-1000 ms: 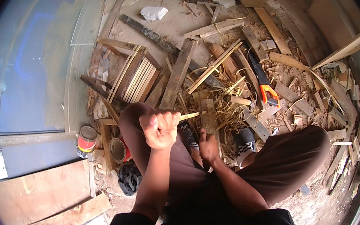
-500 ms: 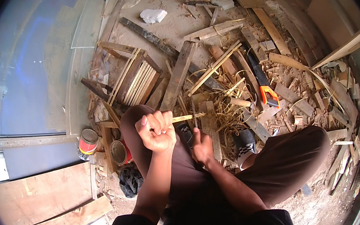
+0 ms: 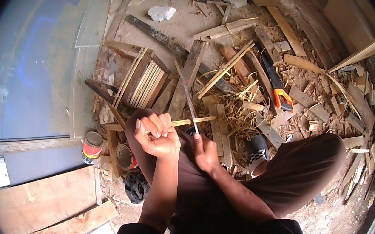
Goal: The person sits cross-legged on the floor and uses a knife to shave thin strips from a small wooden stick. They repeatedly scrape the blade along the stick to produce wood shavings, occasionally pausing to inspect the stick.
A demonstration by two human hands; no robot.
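Observation:
My left hand is closed in a fist around a thin yellowish wooden strip, whose free end points right. My right hand grips a knife with a long, narrow grey blade; its handle is hidden in my fingers. The blade slants up and to the left, crossing the strip. Whether the two touch I cannot tell. Beyond the strip's tip, a tangle of curled shavings covers wood scraps between my legs.
A handsaw with an orange and black handle lies right of the shavings. A slatted wooden frame stands to the left, near two paint cans. Loose boards, offcuts and a white block litter the floor.
The knife blade, hardly visible before, now extends up-left across the strip. My right hand has shifted slightly left and down; my left fist moved a little left, still gripping the strip.

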